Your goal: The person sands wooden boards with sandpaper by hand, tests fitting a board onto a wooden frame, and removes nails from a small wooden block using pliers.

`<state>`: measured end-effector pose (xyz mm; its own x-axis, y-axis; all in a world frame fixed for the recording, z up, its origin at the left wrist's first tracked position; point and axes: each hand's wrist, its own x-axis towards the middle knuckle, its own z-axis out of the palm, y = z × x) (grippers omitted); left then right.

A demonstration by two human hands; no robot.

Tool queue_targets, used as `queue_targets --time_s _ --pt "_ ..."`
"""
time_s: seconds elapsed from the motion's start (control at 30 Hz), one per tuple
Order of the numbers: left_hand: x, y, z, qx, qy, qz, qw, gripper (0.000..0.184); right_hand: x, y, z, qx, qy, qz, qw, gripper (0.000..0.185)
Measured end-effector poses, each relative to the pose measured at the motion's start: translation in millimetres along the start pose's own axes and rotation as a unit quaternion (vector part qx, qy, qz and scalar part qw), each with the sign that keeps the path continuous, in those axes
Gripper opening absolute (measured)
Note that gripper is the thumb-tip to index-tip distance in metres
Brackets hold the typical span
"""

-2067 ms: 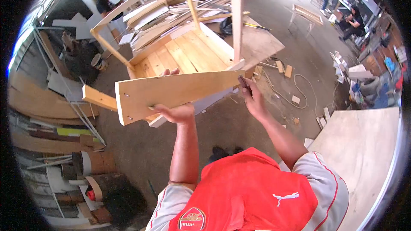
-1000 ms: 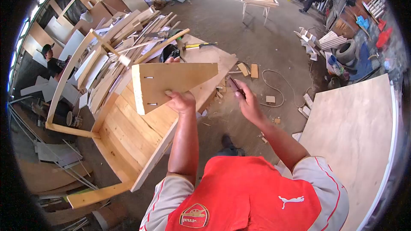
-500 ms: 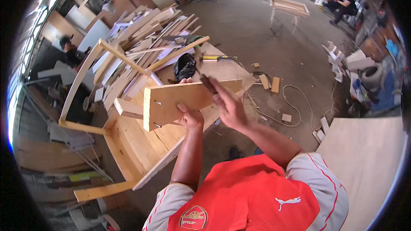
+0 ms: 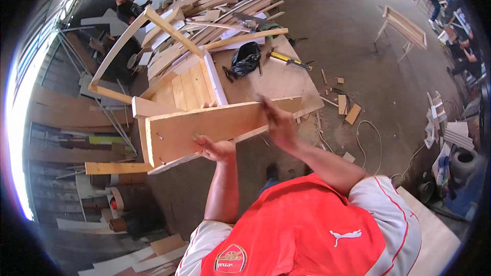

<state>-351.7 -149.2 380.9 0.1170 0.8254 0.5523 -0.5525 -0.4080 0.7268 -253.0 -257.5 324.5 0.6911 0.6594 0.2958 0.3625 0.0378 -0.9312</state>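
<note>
A long flat board (image 4: 204, 125) is gripped by my left hand (image 4: 216, 149), thumb on the near face and fingertips over the top edge. Two nails stick out near the board's left end. My right hand (image 4: 281, 125), slightly blurred, is at the board's right part, closed around a small dark object whose shape is mostly hidden. Behind and below the board lies a wooden frame (image 4: 186, 89) with a slatted panel, a curved rail and legs, tipped on its side.
A plywood sheet (image 4: 273, 79) bears a black plastic bag (image 4: 246, 60) and a yellow-black hammer (image 4: 289, 60). Scrap wood (image 4: 225, 5) is piled behind. A cord (image 4: 369, 132) and offcuts lie on the floor. One person (image 4: 125, 5) is at the back left, others at the far right.
The view has turned, so the frame and plywood appear shifted. The board now shows longer and sits further left. My right hand has moved slightly right and down, still near the board.
</note>
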Motion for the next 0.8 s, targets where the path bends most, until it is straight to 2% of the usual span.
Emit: queue_targets --time_s 0.07,0.1,0.2,0.23,0.33,0.43,0.53,0.57,0.63,0.7,0.73,0.8 --pt "-6.6 3.4 -2.2 0.009 0.017 0.009 1.000 0.085 -2.2 22.0 -7.9 0.038 0.004 0.046 0.998 0.047" --pt "-10.5 4.1 -4.6 0.011 0.022 0.010 1.000 0.085 -6.4 10.2 -9.9 0.037 -0.020 -0.024 0.999 0.056" --pt "-22.7 12.0 -1.6 0.016 0.040 -0.004 0.999 0.086 -5.3 -73.7 -13.8 0.135 0.009 -0.168 0.976 0.057" --pt "-25.1 14.6 1.4 0.016 0.045 -0.007 0.999 0.086 -5.3 -62.5 -12.6 0.122 -0.003 -0.145 0.982 0.062" --pt "-24.3 18.4 -1.5 0.016 0.047 0.000 0.999 0.086 -13.8 88.6 10.9 0.055 -0.012 -0.051 0.997 0.069" --pt "-29.6 13.8 -23.5 0.004 0.042 -0.004 0.999 0.087 -6.0 51.3 -27.5 -0.011 -0.114 0.121 0.986 0.072" --pt "-37.8 13.0 -32.2 -0.031 0.037 -0.028 0.998 0.089 -21.7 -13.1 -6.6 0.111 -0.074 -0.122 0.983 0.069" --pt "-40.4 16.2 -32.1 -0.037 0.034 -0.036 0.998 0.089 -18.2 -24.5 -2.4 0.102 -0.017 -0.168 0.980 0.070" --pt "-37.1 22.2 -35.2 -0.017 0.038 -0.043 0.998 0.090 -22.8 48.8 6.8 0.139 -0.046 0.019 0.989 0.057" --pt "-35.5 25.6 -39.9 0.036 0.061 -0.044 0.997 0.093 -14.0 83.4 -6.1 0.123 -0.077 0.139 0.980 0.050" --pt "-39.2 25.1 -50.1 0.015 0.052 -0.047 0.997 0.090 -7.9 84.6 -15.1 0.094 -0.089 0.170 0.977 0.050" --pt "-46.6 20.7 -68.2 -0.018 0.043 -0.059 0.997 0.085 -7.3 76.5 -14.0 0.085 -0.104 0.106 0.985 0.049"
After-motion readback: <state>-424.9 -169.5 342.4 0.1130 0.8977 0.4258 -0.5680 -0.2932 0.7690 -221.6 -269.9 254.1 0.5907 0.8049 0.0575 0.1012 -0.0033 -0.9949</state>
